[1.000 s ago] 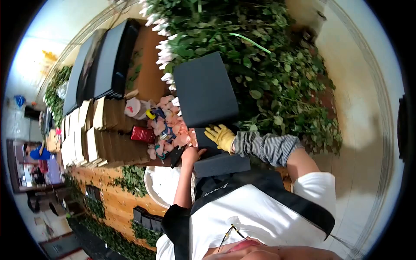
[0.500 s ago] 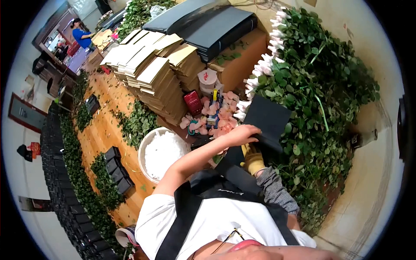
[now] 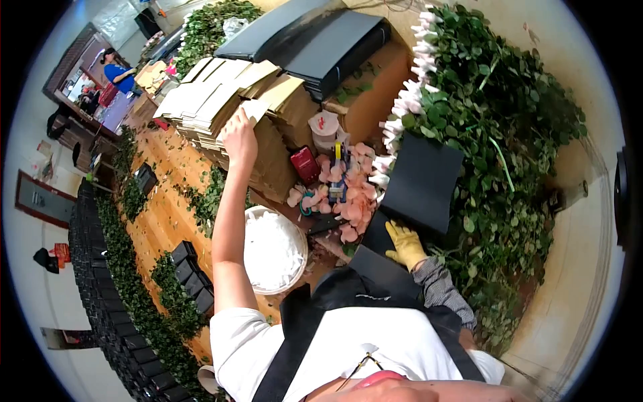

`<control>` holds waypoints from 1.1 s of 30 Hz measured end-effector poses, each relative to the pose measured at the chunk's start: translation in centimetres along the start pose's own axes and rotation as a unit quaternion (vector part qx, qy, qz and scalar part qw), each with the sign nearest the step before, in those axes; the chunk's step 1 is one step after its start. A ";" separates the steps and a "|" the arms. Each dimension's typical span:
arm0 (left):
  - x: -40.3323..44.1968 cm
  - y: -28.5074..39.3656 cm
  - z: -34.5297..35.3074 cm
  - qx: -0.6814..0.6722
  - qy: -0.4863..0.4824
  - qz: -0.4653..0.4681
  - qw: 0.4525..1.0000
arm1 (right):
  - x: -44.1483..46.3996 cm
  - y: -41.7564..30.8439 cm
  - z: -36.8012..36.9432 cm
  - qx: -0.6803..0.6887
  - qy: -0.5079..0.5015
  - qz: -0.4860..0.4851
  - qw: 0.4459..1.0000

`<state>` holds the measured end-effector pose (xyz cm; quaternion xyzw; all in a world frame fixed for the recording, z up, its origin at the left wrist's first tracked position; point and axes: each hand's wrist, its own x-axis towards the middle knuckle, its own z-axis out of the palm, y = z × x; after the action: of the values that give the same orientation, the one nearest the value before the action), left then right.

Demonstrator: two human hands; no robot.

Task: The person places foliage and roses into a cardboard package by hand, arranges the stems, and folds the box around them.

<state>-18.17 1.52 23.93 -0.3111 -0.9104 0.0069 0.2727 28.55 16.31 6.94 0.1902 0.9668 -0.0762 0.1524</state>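
Observation:
My bare left hand (image 3: pixel 239 139) reaches out to the stack of tan cardboard sheets (image 3: pixel 268 157). Its fingers are bunched over the near corner of a top cardboard sheet (image 3: pixel 254 110). At the right my right hand (image 3: pixel 404 246), in a yellow glove, lies with fingers stretched out on black sheets or boxes (image 3: pixel 376 236) in front of my body. A larger black panel (image 3: pixel 423 181) rests just beyond it, leaning against the leafy stems. Whether the glove presses on more than one black piece I cannot tell.
Pink-white wrapped flowers with green stems (image 3: pixel 495 134) are heaped along the right wall. A white tub of white pieces (image 3: pixel 274 251), pink petals (image 3: pixel 355 194) and a red box (image 3: pixel 305 165) lie between my hands. Black folded sheets (image 3: pixel 335 47) lie behind. A person in blue (image 3: pixel 119 72) stands far left.
My left hand has left the black panel and swung left and away to the cardboard stack. My gloved right hand, partly hidden before, now lies in full view on the black pieces.

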 end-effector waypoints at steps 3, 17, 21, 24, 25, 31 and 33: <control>0.1 0.8 -1.8 0.062 -0.041 0.028 0.997 | -0.2 0.4 0.6 -0.001 0.043 0.003 0.999; -19.7 16.5 1.1 -0.578 -0.690 -0.036 0.434 | 0.1 0.9 1.2 0.095 0.010 0.009 0.995; -23.8 23.8 8.5 -0.543 -0.669 0.028 0.507 | 0.6 1.5 0.7 0.104 -0.087 0.018 0.991; -26.4 24.6 8.3 -0.573 -0.572 0.023 0.586 | -0.1 3.4 4.0 0.198 0.096 -0.040 0.975; -27.4 24.6 8.3 -0.576 -0.534 0.030 0.618 | 0.0 3.7 4.5 0.263 0.213 -0.062 0.939; -28.2 25.6 8.6 -0.515 -0.414 0.146 0.736 | -1.7 2.9 0.8 0.258 0.244 0.007 0.935; -26.8 25.5 5.7 -0.450 -0.349 0.216 0.793 | -0.9 2.5 -1.2 0.251 0.070 0.034 0.965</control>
<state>10.91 7.70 1.24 -0.5635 -0.7531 -0.2370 -0.2430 29.96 18.49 8.09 0.2597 0.9181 -0.2974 0.0347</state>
